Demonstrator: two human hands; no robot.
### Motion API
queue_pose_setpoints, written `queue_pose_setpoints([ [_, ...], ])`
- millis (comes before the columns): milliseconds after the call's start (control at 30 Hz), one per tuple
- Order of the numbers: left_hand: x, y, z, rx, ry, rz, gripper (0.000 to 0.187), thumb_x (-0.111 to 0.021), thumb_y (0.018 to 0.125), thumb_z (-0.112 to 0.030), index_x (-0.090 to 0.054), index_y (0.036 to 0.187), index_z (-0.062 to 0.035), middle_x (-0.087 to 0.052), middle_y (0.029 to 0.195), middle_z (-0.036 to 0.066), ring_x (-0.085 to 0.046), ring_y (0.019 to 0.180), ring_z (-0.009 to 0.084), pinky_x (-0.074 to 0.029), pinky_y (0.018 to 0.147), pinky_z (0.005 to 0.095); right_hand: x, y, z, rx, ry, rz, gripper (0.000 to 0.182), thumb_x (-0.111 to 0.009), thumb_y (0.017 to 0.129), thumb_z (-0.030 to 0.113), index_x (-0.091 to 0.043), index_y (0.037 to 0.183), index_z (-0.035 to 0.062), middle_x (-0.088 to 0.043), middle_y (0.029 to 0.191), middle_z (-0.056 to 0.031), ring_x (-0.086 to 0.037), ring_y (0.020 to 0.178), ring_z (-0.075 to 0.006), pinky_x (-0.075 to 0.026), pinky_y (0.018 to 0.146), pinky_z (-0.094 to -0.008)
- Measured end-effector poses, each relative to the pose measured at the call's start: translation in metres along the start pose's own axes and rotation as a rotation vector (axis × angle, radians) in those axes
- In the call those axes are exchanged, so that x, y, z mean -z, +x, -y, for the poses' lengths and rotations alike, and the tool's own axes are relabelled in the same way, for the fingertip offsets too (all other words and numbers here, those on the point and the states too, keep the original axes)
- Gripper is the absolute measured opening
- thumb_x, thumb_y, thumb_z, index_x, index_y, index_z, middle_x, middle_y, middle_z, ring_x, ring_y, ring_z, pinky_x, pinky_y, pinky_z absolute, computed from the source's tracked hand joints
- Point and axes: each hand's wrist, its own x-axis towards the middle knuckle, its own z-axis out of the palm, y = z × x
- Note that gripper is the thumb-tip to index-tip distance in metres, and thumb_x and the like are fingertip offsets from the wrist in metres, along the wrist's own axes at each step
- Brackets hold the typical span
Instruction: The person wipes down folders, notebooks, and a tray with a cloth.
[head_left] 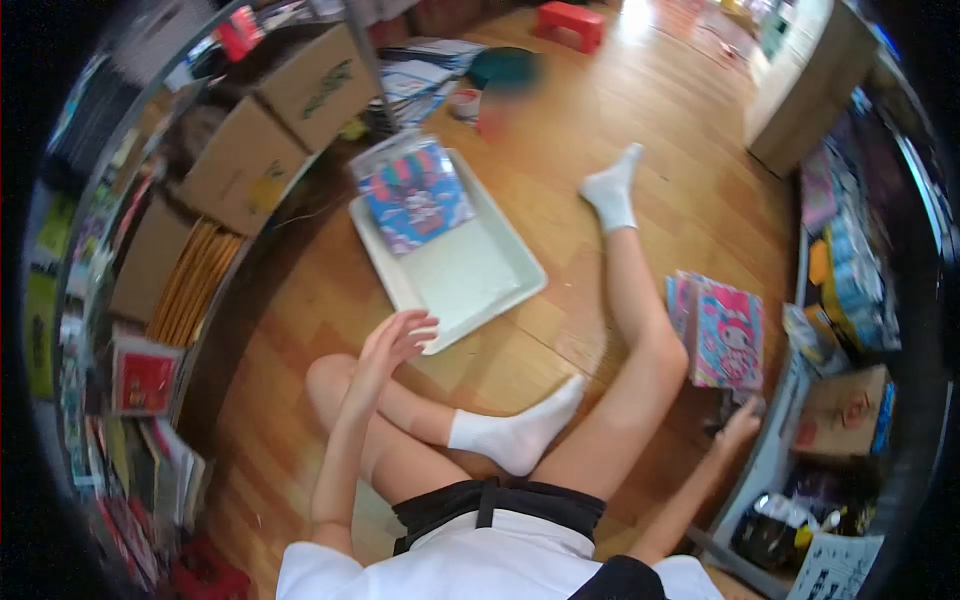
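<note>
My left hand [398, 340] is raised over my bent knee, beside the near corner of a white plastic tray [470, 285]. Its fingers are apart and hold nothing. At the tray's far end lies a stack of blue and pink picture packs [415, 195], partly in clear wrapping. Low on the right, my right hand [738, 428] is closed at a small dark object [725, 405], too blurred to name. Just beyond that hand, a pile of pink cartoon-printed packs [725, 335] rests on the floor.
Shelving with cardboard boxes [245, 165] and books curves along the left. A grey shelf [775, 440] with packets and a carton [842, 410] stands close on the right. My legs stretch across the wooden floor [540, 130]. A red stool [570, 25] is farther back.
</note>
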Motion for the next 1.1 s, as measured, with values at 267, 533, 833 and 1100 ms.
queue_pose_setpoints([
  [267, 0.114, 0.18, 0.062, -0.295, 0.206, -0.283, 0.037, -0.055, 0.092, -0.023, -0.05, 0.118, 0.0032, -0.063, 0.102, 0.012, -0.063, 0.086, 0.0188, -0.05, 0.075, 0.0287, 0.027, -0.03, 0.02, -0.172, 0.76, 0.218, 0.044, -0.062, 0.087, 0.034, -0.054, 0.117, 0.0025, -0.059, 0.107, -0.0086, -0.061, 0.091, -0.0188, -0.052, 0.074, -0.0332],
  [533, 0.147, 0.295, 0.146, -0.344, 0.848, -0.662, 0.064, -0.07, 0.077, -0.025, -0.041, 0.122, 0.0116, -0.055, 0.113, 0.028, -0.052, 0.11, 0.0373, -0.042, 0.094, 0.0416, -0.001, -0.099, 0.071, -0.466, 1.22, 1.059, 0.043, -0.052, 0.09, 0.043, -0.055, 0.109, 0.0046, -0.063, 0.092, -0.0105, -0.06, 0.082, -0.0216, -0.051, 0.068, -0.0377],
  [833, 0.105, 0.274, 0.11, -0.2, 0.861, -0.814, 0.059, -0.071, 0.076, -0.043, -0.057, 0.101, 0.0089, -0.06, 0.104, 0.023, -0.059, 0.094, 0.0363, -0.046, 0.085, 0.039, -0.029, -0.186, 0.099, -0.726, 1.184, 1.063, 0.037, -0.046, 0.093, 0.037, -0.06, 0.105, 0.0039, -0.066, 0.088, -0.011, -0.064, 0.072, -0.0272, -0.053, 0.066, -0.0426],
  [1100, 0.039, 0.159, 0.056, -0.503, 0.173, -0.38, 0.034, -0.06, 0.09, -0.024, -0.057, 0.11, 0.003, -0.063, 0.103, 0.009, -0.057, 0.091, 0.0155, -0.044, 0.083, 0.0295, -0.042, -0.213, 0.127, -0.535, 1.061, 1.246, 0.047, -0.04, 0.095, 0.039, -0.048, 0.126, 0.0043, -0.059, 0.117, -0.0117, -0.06, 0.101, -0.0221, -0.05, 0.083, -0.0364],
])
